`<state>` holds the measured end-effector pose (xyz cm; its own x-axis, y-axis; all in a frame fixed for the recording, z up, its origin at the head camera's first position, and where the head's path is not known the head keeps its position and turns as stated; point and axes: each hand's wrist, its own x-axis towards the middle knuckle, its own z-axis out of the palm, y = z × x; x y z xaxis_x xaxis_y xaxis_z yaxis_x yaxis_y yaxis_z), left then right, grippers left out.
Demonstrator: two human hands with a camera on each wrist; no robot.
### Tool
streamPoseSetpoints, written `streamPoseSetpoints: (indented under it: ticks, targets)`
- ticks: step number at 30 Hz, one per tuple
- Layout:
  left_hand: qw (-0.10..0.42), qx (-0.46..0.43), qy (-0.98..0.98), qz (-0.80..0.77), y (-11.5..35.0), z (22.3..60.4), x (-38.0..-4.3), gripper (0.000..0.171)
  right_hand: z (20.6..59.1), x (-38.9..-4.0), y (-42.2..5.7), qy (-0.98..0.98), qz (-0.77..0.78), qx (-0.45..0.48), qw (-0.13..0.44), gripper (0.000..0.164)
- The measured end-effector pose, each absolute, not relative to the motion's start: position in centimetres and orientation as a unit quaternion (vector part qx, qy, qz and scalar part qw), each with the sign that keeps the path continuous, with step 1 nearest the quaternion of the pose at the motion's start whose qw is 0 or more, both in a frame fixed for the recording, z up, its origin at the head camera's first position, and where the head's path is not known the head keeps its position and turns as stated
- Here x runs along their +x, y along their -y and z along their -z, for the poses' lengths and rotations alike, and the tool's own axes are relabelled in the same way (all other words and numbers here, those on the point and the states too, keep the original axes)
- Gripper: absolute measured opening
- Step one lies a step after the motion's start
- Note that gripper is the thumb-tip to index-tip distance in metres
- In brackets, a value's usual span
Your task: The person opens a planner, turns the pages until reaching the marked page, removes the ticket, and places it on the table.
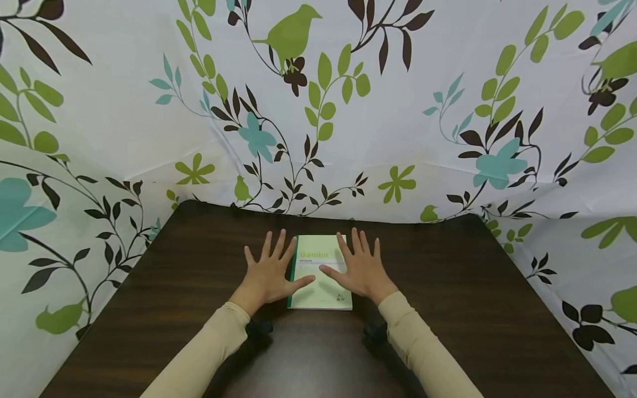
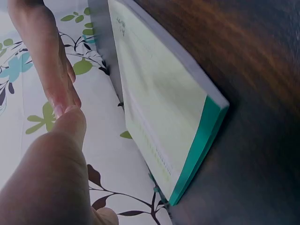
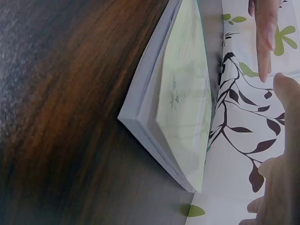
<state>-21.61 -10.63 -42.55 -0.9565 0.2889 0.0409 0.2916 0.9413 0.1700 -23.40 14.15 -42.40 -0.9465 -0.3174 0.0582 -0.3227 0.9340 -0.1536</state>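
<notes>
Left hand [image 1: 267,277] and right hand [image 1: 364,271] hover over the notebook [image 1: 318,299]; fingers [image 1: 280,243] spread wide.

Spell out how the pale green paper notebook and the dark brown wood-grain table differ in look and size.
Colour: the pale green paper notebook has a green spine; the dark brown wood-grain table is darker throughout.
Size: the notebook is far smaller than the table.
Marking: the notebook bears printed lettering; the table, streaky grain.
Both have straight sides.

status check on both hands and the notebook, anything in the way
Left hand, right hand: raised, spread, holding nothing. Notebook: lying on table, cover slightly lifted at one edge. No object seen on it.
</notes>
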Motion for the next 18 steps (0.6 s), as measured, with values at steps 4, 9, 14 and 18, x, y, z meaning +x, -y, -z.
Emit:
streamPoseSetpoints:
  ticks: [4,9,14,18]
  targets:
    - [0.008,-0.152,0.984,0.093,10.4,43.0,-21.5,0.108,42.8,-23.3,-14.4,0.983,-0.085,0.160,0.020,0.100]
    - [0.007,-0.151,0.983,0.103,10.4,43.8,-21.6,0.108,43.3,-23.4,-14.8,0.983,-0.091,0.155,0.024,0.100]
    - [-0.013,-0.151,0.982,0.110,10.3,44.3,-21.4,0.108,44.2,-23.3,-15.1,0.984,-0.103,0.147,0.013,0.101]
    - [-0.040,-0.158,0.979,0.120,10.3,45.2,-21.0,0.106,44.9,-23.0,-15.4,0.985,-0.105,0.138,-0.008,0.103]
